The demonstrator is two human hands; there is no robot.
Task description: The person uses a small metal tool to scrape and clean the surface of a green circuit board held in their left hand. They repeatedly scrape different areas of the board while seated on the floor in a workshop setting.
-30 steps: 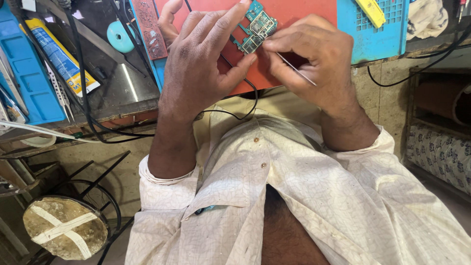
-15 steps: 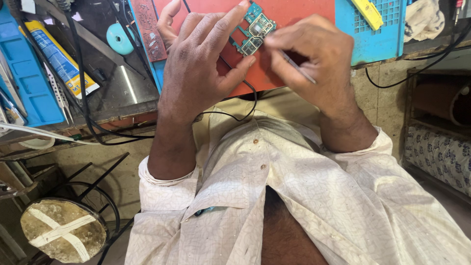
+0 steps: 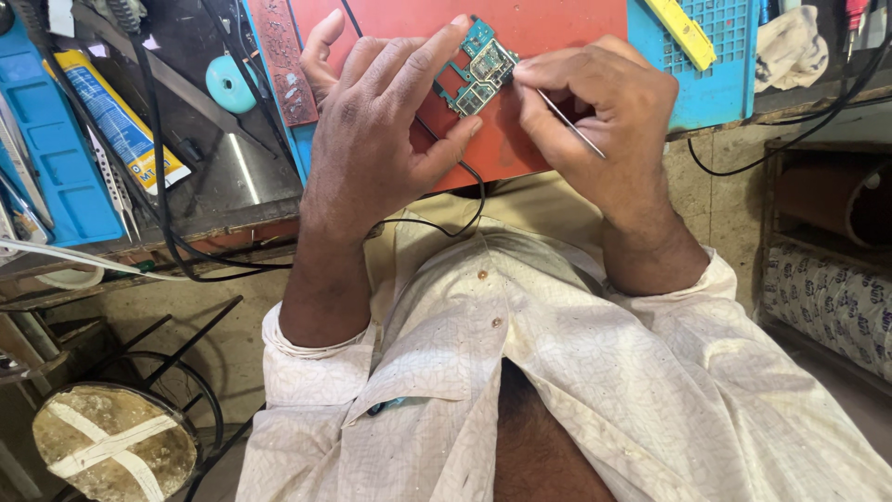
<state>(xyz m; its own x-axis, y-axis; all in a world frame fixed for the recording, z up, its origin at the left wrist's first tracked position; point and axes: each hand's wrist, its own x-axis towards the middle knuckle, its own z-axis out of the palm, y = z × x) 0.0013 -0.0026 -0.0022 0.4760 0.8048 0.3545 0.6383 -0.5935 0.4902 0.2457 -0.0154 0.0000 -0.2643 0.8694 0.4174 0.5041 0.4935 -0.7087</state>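
Red mat (image 3: 548,37), yellow-blue tube (image 3: 119,119) leftward

Left hand (image 3: 386,130) spread over a red mat (image 3: 548,37), index fingertip and thumb pinching a small teal circuit board (image 3: 476,67) by its edges. Right hand (image 3: 595,116) just beside it, fingers closed around thin metal tweezers (image 3: 569,123), tip touching the board's right edge. Blue perforated tray (image 3: 720,70) right of the mat, yellow tool (image 3: 683,33) lying on it. Yellow-and-blue tube (image 3: 116,116) and teal disc (image 3: 228,84) on the dark counter (image 3: 232,177) to the left. Black cable (image 3: 455,218) trailing below the mat.
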